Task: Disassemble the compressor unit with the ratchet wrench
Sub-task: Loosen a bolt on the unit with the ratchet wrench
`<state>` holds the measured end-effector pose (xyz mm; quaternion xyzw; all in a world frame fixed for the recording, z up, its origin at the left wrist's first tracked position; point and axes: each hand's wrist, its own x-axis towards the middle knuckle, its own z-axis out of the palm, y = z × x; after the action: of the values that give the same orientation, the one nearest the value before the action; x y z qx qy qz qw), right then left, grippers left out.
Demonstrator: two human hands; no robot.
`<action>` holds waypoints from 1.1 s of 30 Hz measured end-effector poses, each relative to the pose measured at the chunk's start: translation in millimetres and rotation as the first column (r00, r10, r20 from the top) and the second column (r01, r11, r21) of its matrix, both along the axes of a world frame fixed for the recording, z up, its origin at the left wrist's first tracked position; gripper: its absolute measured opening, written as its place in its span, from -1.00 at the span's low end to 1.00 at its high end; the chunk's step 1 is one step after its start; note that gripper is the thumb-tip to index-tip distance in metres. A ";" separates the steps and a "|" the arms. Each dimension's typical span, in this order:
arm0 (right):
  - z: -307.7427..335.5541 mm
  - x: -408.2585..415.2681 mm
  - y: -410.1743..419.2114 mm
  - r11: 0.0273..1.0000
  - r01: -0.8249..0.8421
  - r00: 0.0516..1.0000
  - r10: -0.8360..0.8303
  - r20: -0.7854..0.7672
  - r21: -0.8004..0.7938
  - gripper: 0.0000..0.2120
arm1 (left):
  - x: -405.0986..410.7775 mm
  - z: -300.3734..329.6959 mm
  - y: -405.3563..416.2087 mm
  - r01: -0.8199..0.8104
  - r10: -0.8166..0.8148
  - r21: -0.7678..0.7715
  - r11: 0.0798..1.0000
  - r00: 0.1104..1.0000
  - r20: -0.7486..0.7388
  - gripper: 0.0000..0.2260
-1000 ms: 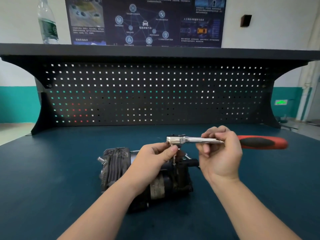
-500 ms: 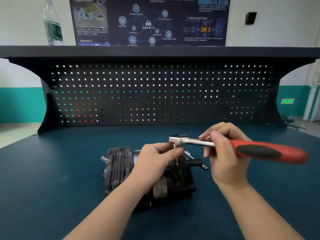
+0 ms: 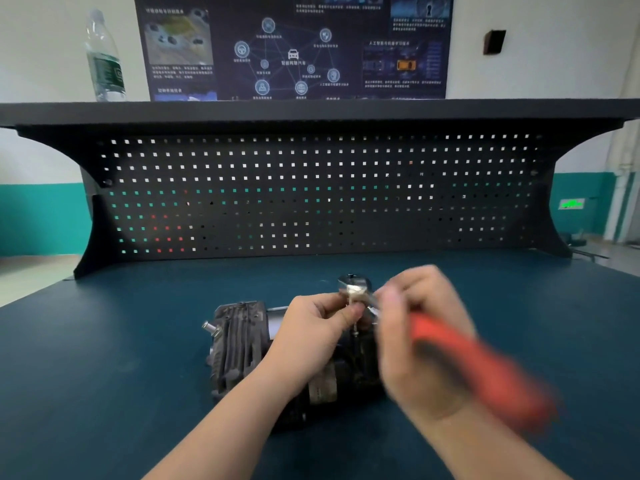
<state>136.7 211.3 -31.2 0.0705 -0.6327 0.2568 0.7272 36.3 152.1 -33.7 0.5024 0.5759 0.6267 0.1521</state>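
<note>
The dark finned compressor unit [image 3: 239, 348] lies on its side on the blue bench top. My left hand [image 3: 311, 330] reaches over it and pinches the thin shaft just below the chrome ratchet head [image 3: 353, 287]. The ratchet wrench has a red and black handle [image 3: 478, 368], blurred by motion and angled toward me at the lower right. My right hand [image 3: 426, 344] grips the wrench where the chrome shank meets the red handle. The right half of the compressor is hidden behind both hands.
A black pegboard back panel [image 3: 311, 195] with a shelf on top stands behind the bench [image 3: 104, 375]. A clear water bottle [image 3: 105, 60] stands on the shelf at the left. A dark poster hangs on the wall above.
My right hand has swung the red handle from pointing right to pointing toward me at the lower right, pivoting on the ratchet head. My left hand stays at the head.
</note>
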 end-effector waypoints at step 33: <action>20.1 8.2 53.2 0.696 -0.255 0.934 0.357 0.015 -0.671 -0.73 | 0.2 -8.5 3.4 -0.054 0.044 0.109 0.993 0.995 0.092 -0.91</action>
<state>144.9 264.5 -11.1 -0.1048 -0.5309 0.5850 0.6042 36.4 155.6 -42.2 0.4674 0.5447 0.6833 0.1342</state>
